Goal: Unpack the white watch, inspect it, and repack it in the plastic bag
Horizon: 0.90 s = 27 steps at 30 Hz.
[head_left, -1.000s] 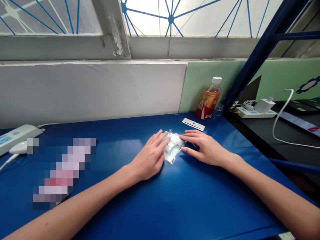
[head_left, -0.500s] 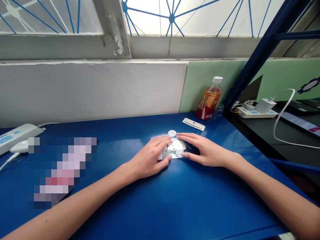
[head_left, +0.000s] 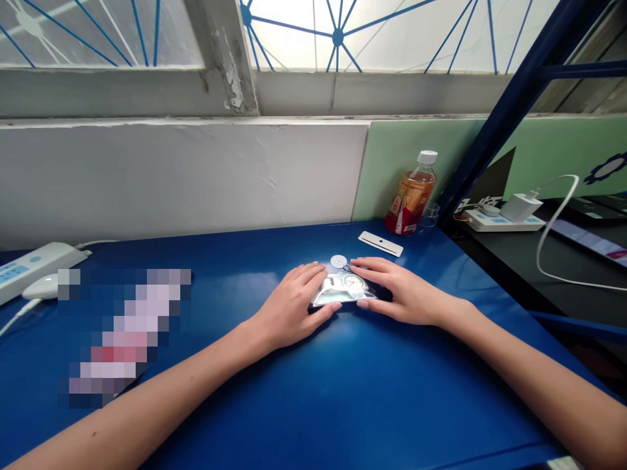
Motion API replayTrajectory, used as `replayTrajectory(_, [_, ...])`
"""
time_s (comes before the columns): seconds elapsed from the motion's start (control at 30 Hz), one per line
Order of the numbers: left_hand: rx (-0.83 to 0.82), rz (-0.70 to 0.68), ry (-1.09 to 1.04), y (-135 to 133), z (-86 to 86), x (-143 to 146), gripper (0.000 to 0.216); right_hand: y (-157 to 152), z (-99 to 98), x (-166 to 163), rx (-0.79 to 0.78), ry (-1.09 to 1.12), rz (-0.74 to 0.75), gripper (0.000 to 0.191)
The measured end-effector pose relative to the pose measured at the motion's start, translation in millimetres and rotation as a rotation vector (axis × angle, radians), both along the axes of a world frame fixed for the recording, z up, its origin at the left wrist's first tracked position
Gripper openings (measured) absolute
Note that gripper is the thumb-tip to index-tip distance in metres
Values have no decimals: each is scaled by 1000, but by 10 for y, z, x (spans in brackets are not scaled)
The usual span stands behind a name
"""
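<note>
L. hand [head_left: 298, 299] and r. hand [head_left: 394, 290] lie on the blue table [head_left: 304, 405], approx. in centre of frame, with a small clear bag [head_left: 329, 297] between them. L. hand covers left end of the bag; its thumb is spread away from the fingers, along the near edge. R. hand is at the right end, thumb and fingers also spread, w/ a gap between them. How firmly either hand presses the bag, I cannot tell.

Inside the bag is a round dial [head_left: 353, 282], maybe a watch; other contents are not clear bc. of glare. Just above the bag in frame lie a round white tag [head_left: 338, 262] and a small ring [head_left: 347, 267], near the r. fingertips.

Upper right of centre: a white strip [head_left: 381, 244] w/ dark slot, then an upright drink bottle [head_left: 410, 199] w/ white cap, and a clear cup [head_left: 431, 214] beside it. Left side of frame: a power strip [head_left: 34, 269] and a pixelated long item [head_left: 130, 333]. Far right: another power strip [head_left: 504, 222] w/ white charger [head_left: 520, 207].
</note>
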<state>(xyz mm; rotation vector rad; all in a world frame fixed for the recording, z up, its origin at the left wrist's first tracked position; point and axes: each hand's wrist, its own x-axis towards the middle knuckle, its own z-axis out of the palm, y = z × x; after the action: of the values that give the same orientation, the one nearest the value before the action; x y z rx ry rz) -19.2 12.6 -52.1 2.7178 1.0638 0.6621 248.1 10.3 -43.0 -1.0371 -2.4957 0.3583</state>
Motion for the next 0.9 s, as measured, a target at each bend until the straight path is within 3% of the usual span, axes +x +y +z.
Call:
replayTrajectory(0.17, [48,-16,-132,-24,13,-10,36,-3,44,-43,71,145,7,33])
replayTrajectory(0.4, [166,-62,-371,-70,-19,-10,25,-64,37,-76,10,342,-113,26])
replayTrajectory(0.67, [58,56,-325,-22,-36,4,30,-28,8,-82,-55,300,-111,46])
replayTrajectory(0.8, [23,133,-184,10,-41,21,34,-1,-31,-94,-97,226,-142,43])
replayTrajectory(0.9, [-16,98,-69,25,-38,27,45,20,-65,-81,-92,150,-151,41])
